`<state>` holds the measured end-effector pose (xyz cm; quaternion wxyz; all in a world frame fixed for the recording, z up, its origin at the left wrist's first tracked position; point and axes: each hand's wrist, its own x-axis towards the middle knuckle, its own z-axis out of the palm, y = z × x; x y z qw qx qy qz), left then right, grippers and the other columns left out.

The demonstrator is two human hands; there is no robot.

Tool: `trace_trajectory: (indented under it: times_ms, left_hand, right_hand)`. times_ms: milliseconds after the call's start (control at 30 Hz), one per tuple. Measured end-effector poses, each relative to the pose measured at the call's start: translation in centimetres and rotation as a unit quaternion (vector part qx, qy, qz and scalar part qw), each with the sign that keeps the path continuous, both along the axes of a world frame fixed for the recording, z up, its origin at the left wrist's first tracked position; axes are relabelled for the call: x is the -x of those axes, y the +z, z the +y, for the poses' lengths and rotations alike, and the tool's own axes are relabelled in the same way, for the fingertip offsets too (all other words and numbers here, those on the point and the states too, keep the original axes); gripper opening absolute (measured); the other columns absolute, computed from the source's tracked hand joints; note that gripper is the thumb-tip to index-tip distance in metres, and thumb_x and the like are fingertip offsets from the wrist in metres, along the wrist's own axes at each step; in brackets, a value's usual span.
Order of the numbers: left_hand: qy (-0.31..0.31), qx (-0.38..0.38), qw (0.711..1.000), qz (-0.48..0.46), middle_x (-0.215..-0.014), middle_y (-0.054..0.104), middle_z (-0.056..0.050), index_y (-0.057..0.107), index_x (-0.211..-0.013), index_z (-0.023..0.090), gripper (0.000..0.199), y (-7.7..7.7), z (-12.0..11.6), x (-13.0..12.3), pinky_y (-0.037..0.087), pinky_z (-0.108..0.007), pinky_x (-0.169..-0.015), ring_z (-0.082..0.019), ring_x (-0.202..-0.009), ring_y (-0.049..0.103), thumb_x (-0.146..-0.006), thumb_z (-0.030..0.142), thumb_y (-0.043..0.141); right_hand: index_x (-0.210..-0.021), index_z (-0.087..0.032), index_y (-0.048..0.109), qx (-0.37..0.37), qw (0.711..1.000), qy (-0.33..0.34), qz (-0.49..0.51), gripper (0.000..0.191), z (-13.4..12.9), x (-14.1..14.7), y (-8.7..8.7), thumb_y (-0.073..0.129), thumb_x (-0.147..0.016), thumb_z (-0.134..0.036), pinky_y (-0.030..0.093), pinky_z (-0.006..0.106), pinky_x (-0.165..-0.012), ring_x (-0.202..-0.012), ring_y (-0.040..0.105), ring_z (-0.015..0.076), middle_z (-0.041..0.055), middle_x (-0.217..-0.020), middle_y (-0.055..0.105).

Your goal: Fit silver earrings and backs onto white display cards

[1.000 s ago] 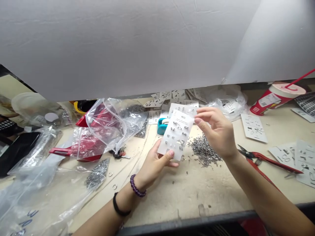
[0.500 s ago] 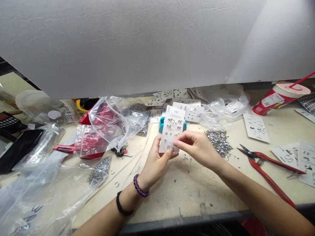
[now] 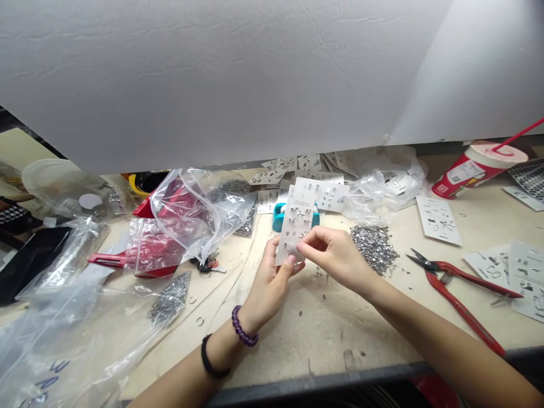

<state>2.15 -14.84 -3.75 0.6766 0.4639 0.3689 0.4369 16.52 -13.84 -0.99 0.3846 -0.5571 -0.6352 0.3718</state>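
Note:
My left hand (image 3: 276, 267) grips the lower end of a white earring card (image 3: 300, 207), thumb on its front and fingers behind. Several small silver earrings are mounted in rows on the card, which is tilted. At the card's lower right edge, my right hand (image 3: 329, 252) pinches with thumb and forefinger; what sits between the fingertips is too small to make out. Behind the card stands a teal tape dispenser (image 3: 279, 217), partly covered. A heap of small silver pieces (image 3: 374, 248) lies just right of my right hand.
Red-handled cutters (image 3: 457, 294) and more earring cards (image 3: 438, 220) lie to the right, near a red paper cup (image 3: 471, 170) with a straw. Plastic bags (image 3: 204, 209) and a red scoop (image 3: 110, 259) are at left. A large white panel (image 3: 238, 85) hangs over the table's back.
The card has turned and tilted slightly in my left hand. My right hand stays at its lower right edge, fingertips pinched. The whole view has shifted a little.

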Motion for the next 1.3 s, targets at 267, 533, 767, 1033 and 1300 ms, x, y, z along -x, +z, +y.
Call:
trace_trajectory:
  times_ms: [267,533,767,1033,1300]
  left_hand:
    - [-0.008,-0.021,1.0,0.006,-0.126,0.045,-0.006,0.041,-0.113,0.023,0.028,-0.3,-0.2,-0.1,0.041,-0.039,-0.097,-0.021,-0.117,0.046,-0.086,0.027,0.046]
    - [0.017,-0.119,0.988,0.093,-0.122,0.045,-0.007,0.041,-0.114,0.023,0.026,-1.5,-0.7,-0.1,0.043,-0.042,-0.094,-0.022,-0.115,0.045,-0.088,0.028,0.041]
    - [0.029,0.027,0.998,-0.044,-0.12,0.053,-0.004,0.039,-0.113,0.027,0.03,-0.5,0.2,-0.1,0.045,-0.041,-0.091,-0.018,-0.104,0.055,-0.085,0.028,0.049]
    - [0.058,0.028,0.992,-0.109,-0.111,0.062,-0.007,0.048,-0.111,0.018,0.035,0.4,1.2,0.4,0.044,-0.034,-0.09,-0.019,-0.1,0.058,-0.079,0.026,0.057]
    - [0.084,0.021,0.996,0.0,-0.099,0.066,-0.01,0.052,-0.103,0.013,0.036,0.0,1.8,1.1,0.051,-0.036,-0.076,-0.021,-0.084,0.064,-0.075,0.032,0.062]
  right_hand:
    - [-0.064,-0.018,0.059,-0.001,1.0,0.006,-0.02,0.013,0.1,0.0,-0.1,0.058,-0.075,-0.025,0.041,0.023,-0.05,-0.055,0.056,0.0113,0.0001,-0.062,0.064]
    - [-0.058,-0.018,0.052,0.033,0.997,0.017,-0.073,0.023,0.6,0.0,-0.3,0.058,-0.076,-0.031,0.035,0.022,-0.048,-0.053,0.053,0.0107,-0.0005,-0.058,0.061]
    - [-0.052,-0.019,0.043,0.027,0.987,0.022,-0.16,0.043,0.8,-1.7,1.1,0.054,-0.075,-0.053,0.027,0.024,-0.044,-0.046,0.04,0.0091,-0.0018,-0.051,0.048]
    - [-0.06,-0.017,0.048,0.122,0.979,0.159,0.022,0.035,0.9,-1.4,0.0,0.045,-0.085,-0.041,0.032,0.022,-0.048,-0.05,0.041,0.0076,-0.0028,-0.057,0.047]
    - [-0.064,-0.017,0.053,0.099,0.975,0.195,-0.03,0.03,0.8,-1.1,-0.2,0.043,-0.086,-0.034,0.036,0.022,-0.054,-0.055,0.048,0.0093,-0.0015,-0.06,0.052]
